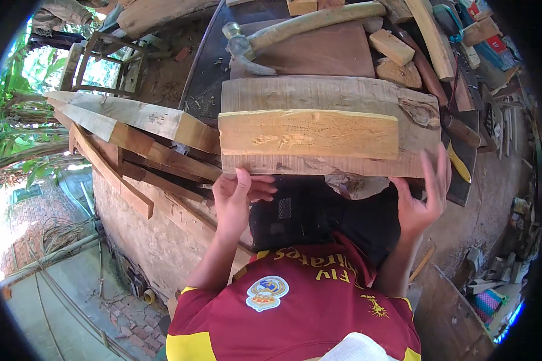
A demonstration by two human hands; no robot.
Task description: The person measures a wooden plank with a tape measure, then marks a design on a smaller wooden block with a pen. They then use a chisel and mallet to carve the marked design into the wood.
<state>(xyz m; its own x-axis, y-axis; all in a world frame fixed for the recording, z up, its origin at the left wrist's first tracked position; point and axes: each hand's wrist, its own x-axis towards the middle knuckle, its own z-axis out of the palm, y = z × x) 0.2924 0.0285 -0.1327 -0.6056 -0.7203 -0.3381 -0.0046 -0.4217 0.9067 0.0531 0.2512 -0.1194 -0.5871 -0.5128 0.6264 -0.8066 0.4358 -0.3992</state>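
My left hand (pixel 241 201) grips the front edge of a wide, rough wooden board (pixel 331 90), thumb at the edge and fingers underneath. At the board's right end, my right hand (pixel 421 195) holds the same edge with spread, curved fingers. A narrower, pale yellowish plank (pixel 307 133) with small carved or dotted marks lies lengthwise on the board. Behind it, a hammer (pixel 307 27) with a wooden handle and metal head rests on a reddish-brown panel (pixel 307 57).
Long timber beams (pixel 126 120) lie to the left. Wooden blocks (pixel 391 48) and a yellow-handled tool (pixel 459 161) sit at the right of the dark work surface (pixel 202 84). A wooden frame (pixel 102 66) stands back left, and scrap pieces (pixel 506 265) lie at the lower right.
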